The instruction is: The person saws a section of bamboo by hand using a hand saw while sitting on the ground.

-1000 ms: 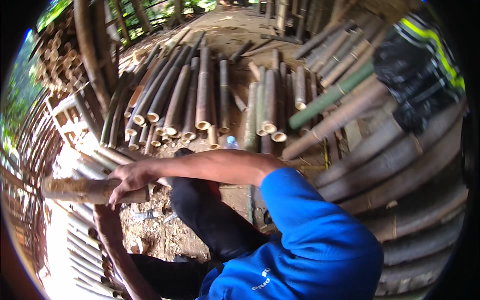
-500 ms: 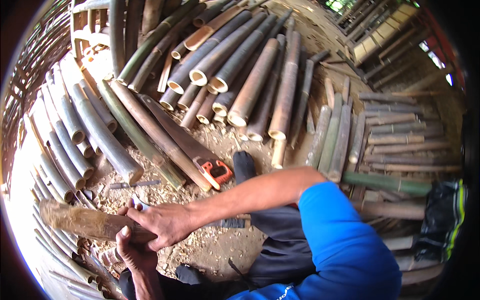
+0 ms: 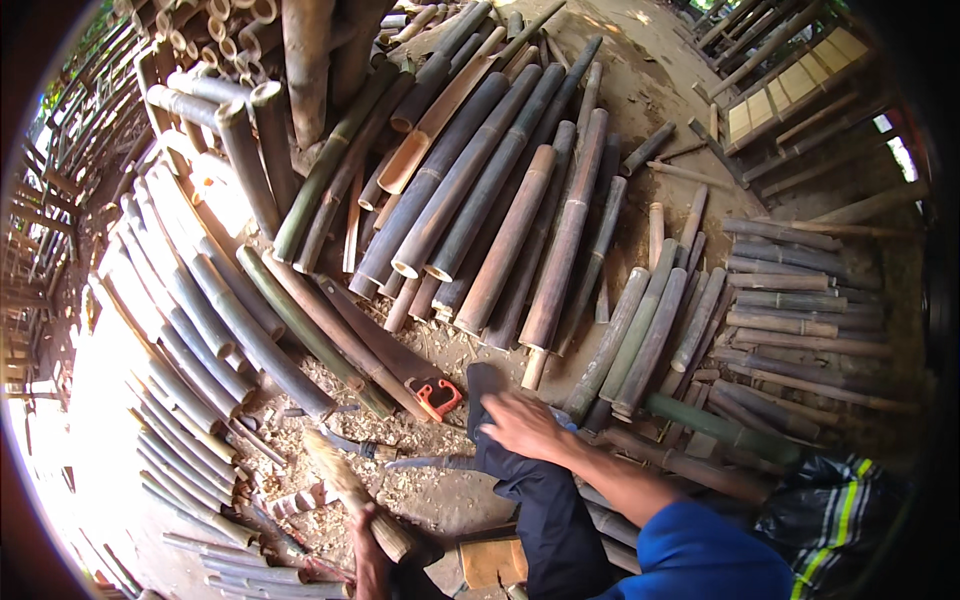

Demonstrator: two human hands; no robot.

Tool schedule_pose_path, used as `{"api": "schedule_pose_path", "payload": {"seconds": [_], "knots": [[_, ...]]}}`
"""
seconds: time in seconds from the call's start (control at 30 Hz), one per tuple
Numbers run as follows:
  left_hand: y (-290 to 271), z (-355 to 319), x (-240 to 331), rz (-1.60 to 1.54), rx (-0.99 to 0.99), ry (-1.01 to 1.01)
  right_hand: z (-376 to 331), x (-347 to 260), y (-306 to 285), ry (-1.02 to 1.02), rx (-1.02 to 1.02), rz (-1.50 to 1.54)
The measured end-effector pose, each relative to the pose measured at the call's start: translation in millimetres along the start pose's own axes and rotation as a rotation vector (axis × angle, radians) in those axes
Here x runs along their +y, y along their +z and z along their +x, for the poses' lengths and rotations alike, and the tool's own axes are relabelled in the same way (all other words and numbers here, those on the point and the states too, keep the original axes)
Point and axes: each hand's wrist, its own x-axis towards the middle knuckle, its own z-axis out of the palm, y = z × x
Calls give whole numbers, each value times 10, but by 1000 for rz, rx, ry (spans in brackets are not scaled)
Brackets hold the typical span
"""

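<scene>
My left hand [image 3: 368, 548] is closed around the lower part of a bamboo piece [image 3: 352, 490], which tilts up to the left with a shaved, fibrous tan surface. Stretched out over my dark-trousered leg [image 3: 540, 510], my right hand [image 3: 525, 425] has its fingers extended and somewhat blurred, with nothing visible in them. Beside its wrist a small pale-blue thing [image 3: 563, 418] shows, too unclear to name. Ahead of my foot lies a hand saw with an orange handle [image 3: 438, 398]. A knife [image 3: 360, 446] and another long blade [image 3: 430, 463] rest on the shavings between my hands.
Long bamboo poles [image 3: 500, 190] are heaped ahead, with more cut bamboo lengths [image 3: 200, 370] at the left. Shorter pieces [image 3: 785, 300] are stacked at the right, near a black bag with a yellow-green stripe [image 3: 830, 520]. Wood shavings [image 3: 310, 460] cover the ground.
My right hand has let go of the bamboo piece and moved right, over my leg. The piece has swung steeper in my left hand, which sits lower. The view has shifted.
</scene>
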Motion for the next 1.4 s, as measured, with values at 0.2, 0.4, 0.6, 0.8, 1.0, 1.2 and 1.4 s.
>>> {"api": "schedule_pose_path", "payload": {"seconds": [0.2, 0.4, 0.6, 0.8, 1.0, 1.2, 1.4], "knots": [[1353, -1195, 241, 347, 239, -214, -1424, 900, 282, 532, -70, 476], [2594, -1622, 431, 620, 276, -96, -2056, 944, 410, 875, -388, 883], [3930, -1547, 861, 567, 201, 51, -1940, 1025, 323, 650, -316, 634], [4239, -1555, 1012, 609, 291, 151, -1715, 1119, 71, 635, -79, 836], [3975, -1412, 828, 357, 282, 160, -1679, 1210, -59, 660, -70, 810], [3821, -1003, 761, 768, 350, 215, -1097, 1500, -445, 689, -202, 441], [3680, -477, 369, 637, 246, 23, 77, 1480, -707, 505, 118, 550]]}}
